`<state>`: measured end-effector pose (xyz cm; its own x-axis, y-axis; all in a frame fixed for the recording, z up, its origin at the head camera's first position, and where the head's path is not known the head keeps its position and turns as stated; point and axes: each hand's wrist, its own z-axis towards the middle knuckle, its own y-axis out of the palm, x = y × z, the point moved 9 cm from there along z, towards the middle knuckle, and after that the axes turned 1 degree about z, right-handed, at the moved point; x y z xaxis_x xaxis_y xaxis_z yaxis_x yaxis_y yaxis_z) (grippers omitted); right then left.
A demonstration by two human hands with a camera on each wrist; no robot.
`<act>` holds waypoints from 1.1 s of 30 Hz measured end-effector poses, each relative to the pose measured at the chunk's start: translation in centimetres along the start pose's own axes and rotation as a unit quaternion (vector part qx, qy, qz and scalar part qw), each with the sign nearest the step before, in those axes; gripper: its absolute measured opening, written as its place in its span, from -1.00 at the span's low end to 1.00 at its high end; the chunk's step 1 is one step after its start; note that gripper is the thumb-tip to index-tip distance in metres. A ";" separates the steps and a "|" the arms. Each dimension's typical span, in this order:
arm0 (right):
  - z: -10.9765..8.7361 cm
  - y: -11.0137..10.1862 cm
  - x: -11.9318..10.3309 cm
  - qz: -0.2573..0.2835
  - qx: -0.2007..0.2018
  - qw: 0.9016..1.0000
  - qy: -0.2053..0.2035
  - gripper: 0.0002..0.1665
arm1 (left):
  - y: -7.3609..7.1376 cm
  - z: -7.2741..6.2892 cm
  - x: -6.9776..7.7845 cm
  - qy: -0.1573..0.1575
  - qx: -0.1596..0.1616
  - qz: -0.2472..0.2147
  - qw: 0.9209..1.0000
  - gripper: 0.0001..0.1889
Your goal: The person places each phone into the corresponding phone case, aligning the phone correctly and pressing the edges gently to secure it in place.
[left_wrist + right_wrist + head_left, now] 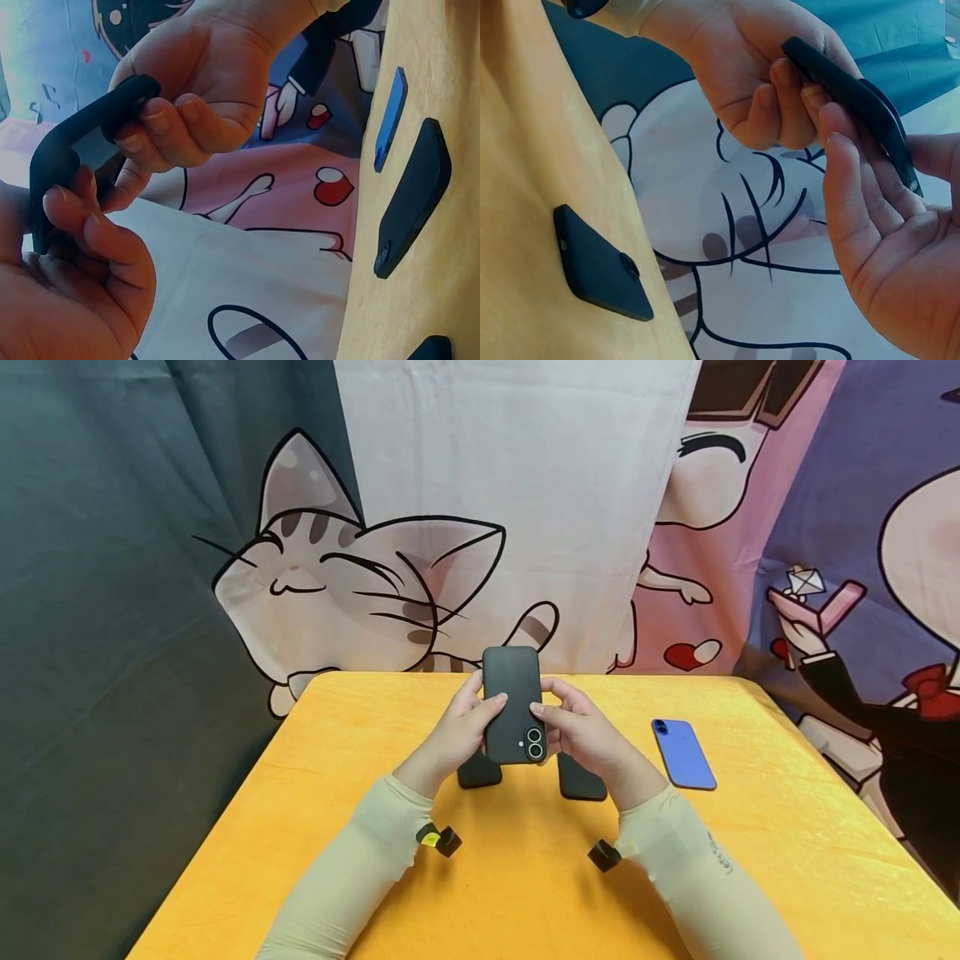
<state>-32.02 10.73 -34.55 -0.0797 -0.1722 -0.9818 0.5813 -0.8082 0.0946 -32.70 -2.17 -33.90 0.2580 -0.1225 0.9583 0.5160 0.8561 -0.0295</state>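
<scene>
A black phone case (512,672) is held up over the table between both hands, its back towards the head camera and two ringed camera circles at its lower right. My left hand (462,724) grips the left side, thumb across the back and fingers behind. On the opposite side my right hand (585,727) pinches it the same way, thumb near the camera circles. From the left wrist, the dark case (64,135) appears sharply angled, with a greyish inner surface. Whether a phone sits inside I cannot tell.
Below the hands, a black phone-shaped piece (480,772) lies at left and another black one (582,779) at right, each partly hidden. Farther right a blue phone (686,756) lies back up on the yellow table (517,893). A printed curtain (450,435) hangs behind the table.
</scene>
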 end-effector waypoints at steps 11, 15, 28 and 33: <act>1.1 -3.1 -1.7 -0.041 0.005 0.999 -0.003 -0.74 | 0.8 0.0 -0.3 -0.022 -0.030 0.014 0.999 -0.51; 2.1 -4.1 -2.9 -0.063 0.007 0.998 -0.010 -0.79 | 1.3 0.0 -0.5 -0.030 -0.046 0.000 0.998 -0.51; 3.0 -3.7 -3.6 -0.071 -0.030 0.996 -0.040 -0.75 | 1.2 0.0 -0.9 -0.046 -0.039 -0.007 0.998 -0.53; 2.9 -3.8 -3.6 -0.046 -0.022 0.997 -0.050 -0.77 | 0.8 0.0 -0.7 -0.041 -0.030 -0.008 0.999 -0.59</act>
<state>-36.31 12.75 -30.92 -0.2133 -0.1562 -0.9644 0.6024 -0.7982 -0.0039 -32.48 -1.40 -34.56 0.1835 -0.0917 0.9787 0.5679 0.8226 -0.0294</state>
